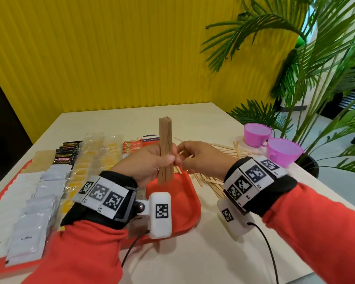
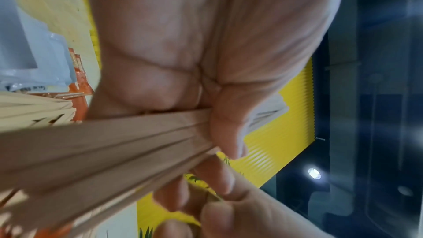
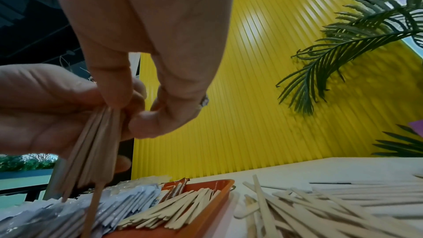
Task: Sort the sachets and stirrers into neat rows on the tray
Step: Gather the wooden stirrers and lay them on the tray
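My left hand (image 1: pixel 155 160) grips a bundle of wooden stirrers (image 1: pixel 165 148) upright over the red tray (image 1: pixel 182 203). In the left wrist view the bundle (image 2: pixel 103 151) fans out from the curled fingers (image 2: pixel 224 133). Right beside it, my right hand (image 1: pixel 181 158) pinches the bundle's edge (image 3: pixel 96 142) between forefinger and thumb (image 3: pixel 144 126). White sachets (image 1: pixel 35 201), yellow sachets (image 1: pixel 80 173), black sachets (image 1: pixel 66 156) and red sachets (image 1: pixel 131 146) lie in rows on the tray's left part. More stirrers (image 3: pixel 174 207) lie inside the tray's right end.
Loose stirrers (image 1: pixel 211 183) are scattered over the cream table right of the tray. Two pink cups (image 1: pixel 256 134) stand at the back right, close to a potted palm (image 1: pixel 316 78). A yellow ribbed wall runs behind the table.
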`<action>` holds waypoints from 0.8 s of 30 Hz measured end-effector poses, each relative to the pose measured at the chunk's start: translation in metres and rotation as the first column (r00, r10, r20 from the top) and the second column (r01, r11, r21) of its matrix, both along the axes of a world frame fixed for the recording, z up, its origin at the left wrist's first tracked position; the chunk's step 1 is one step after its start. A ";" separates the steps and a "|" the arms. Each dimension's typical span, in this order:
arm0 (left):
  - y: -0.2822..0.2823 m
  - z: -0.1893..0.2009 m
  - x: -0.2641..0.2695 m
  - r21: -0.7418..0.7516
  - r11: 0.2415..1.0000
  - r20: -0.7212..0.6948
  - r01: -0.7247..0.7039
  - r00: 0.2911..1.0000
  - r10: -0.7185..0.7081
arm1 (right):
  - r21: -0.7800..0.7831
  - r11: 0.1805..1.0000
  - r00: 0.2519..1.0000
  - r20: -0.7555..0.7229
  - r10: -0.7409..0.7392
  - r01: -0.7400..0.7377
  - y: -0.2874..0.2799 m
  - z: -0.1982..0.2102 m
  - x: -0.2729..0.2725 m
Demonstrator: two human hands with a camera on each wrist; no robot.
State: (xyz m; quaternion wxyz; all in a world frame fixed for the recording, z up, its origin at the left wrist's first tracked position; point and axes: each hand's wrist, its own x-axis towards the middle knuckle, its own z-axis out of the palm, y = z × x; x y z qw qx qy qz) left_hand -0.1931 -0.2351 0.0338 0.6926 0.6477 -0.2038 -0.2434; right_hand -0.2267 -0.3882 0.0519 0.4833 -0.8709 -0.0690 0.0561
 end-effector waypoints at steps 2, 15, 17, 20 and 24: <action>-0.001 -0.003 -0.004 0.039 0.999 0.002 -0.001 1.000 0.001 | -0.006 1.000 1.000 0.014 -0.005 0.005 -0.003 0.004 -0.002; -0.006 -0.010 -0.015 0.283 0.958 0.063 -0.056 0.997 0.040 | -0.098 0.995 0.980 0.193 0.043 -0.024 0.009 0.005 0.002; -0.006 -0.008 -0.015 0.329 0.942 0.085 -0.072 0.995 0.047 | -0.138 0.990 0.980 0.196 0.045 -0.017 0.011 0.002 0.002; -0.005 -0.008 -0.016 0.395 0.914 0.132 -0.090 0.990 0.040 | -0.133 0.991 0.984 0.168 0.051 -0.029 0.012 -0.002 0.002; -0.007 -0.008 -0.019 0.460 0.880 0.168 -0.116 0.985 0.042 | -0.132 0.991 0.986 0.165 0.032 -0.010 0.016 -0.006 0.002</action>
